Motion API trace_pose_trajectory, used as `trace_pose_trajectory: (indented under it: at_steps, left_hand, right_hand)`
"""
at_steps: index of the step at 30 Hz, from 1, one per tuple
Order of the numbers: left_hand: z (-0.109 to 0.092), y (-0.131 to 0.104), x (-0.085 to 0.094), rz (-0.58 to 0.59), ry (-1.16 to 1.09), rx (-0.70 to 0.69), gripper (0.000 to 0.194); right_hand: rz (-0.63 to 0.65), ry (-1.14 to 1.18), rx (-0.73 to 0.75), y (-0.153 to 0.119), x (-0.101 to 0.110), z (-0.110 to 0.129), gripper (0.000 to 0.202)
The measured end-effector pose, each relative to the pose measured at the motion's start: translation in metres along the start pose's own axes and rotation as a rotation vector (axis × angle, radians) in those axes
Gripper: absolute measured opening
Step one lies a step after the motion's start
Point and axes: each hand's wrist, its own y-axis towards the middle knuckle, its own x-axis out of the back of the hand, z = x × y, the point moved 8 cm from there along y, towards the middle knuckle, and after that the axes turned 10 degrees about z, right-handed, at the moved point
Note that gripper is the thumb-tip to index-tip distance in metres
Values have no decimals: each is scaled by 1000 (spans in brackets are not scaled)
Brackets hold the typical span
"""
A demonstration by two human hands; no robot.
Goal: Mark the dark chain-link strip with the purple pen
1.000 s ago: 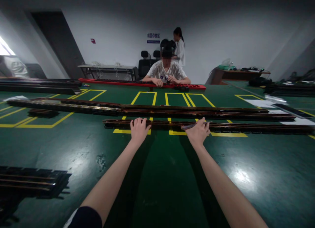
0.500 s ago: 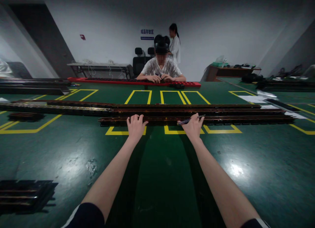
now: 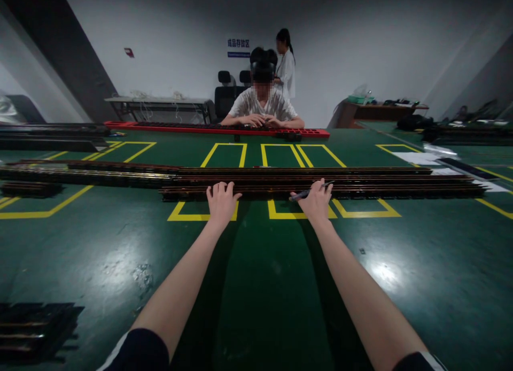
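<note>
A long bundle of dark strips (image 3: 264,190) lies crosswise on the green table (image 3: 272,275). My left hand (image 3: 222,202) rests on the near edge of the bundle, fingers apart and bent over it. Farther right, my right hand (image 3: 317,200) touches the same edge and holds a thin dark tool (image 3: 300,195) that sticks out on both sides of the hand. The tool's exact kind cannot be made out. Both palms face down, and the fingertips partly hide the strips under them.
Across the table a person (image 3: 262,101) sits behind a red tray (image 3: 310,132); another person (image 3: 286,69) stands behind. Other dark strips (image 3: 36,331) lie at the near left. White papers (image 3: 417,157) lie at the right. Yellow tape (image 3: 200,217) marks the tabletop.
The view has shifted slightly, so the far scene sits a little higher. The bundle's far strips appear drawn slightly closer to its near edge. Both hands keep nearly the same pose.
</note>
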Motion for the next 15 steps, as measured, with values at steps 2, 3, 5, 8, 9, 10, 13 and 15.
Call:
trace_pose_trajectory:
  at_steps: [2, 3, 5, 8, 9, 10, 13, 15]
  left_hand:
    - [0, 1, -1, 13, -4, -3, 36]
    - [0, 1, -1, 18, -5, -5, 37]
    - [1, 2, -1, 24, -4, -7, 38]
    - [1, 3, -1, 24, 2, -3, 37]
    - [1, 3, -1, 24, 3, 0, 37]
    - [1, 4, -1, 25, 2, 1, 36]
    - [1, 4, -1, 36, -11, 3, 36]
    - [1, 5, 0, 37, -19, 5, 34]
  right_hand:
    - [6, 10, 0, 1, -1, -1, 90]
    - [4, 15, 0, 2, -2, -3, 90]
    - [5, 20, 6, 3, -4, -5, 91]
    - [38, 23, 47, 7, -10, -7, 92]
    - [29, 32, 50, 7, -10, -9, 92]
    - [5, 54, 46, 8, -8, -11, 90]
    - [-83, 192, 52, 6, 2, -17, 66]
    - [-144, 261, 44, 4, 10, -21, 50]
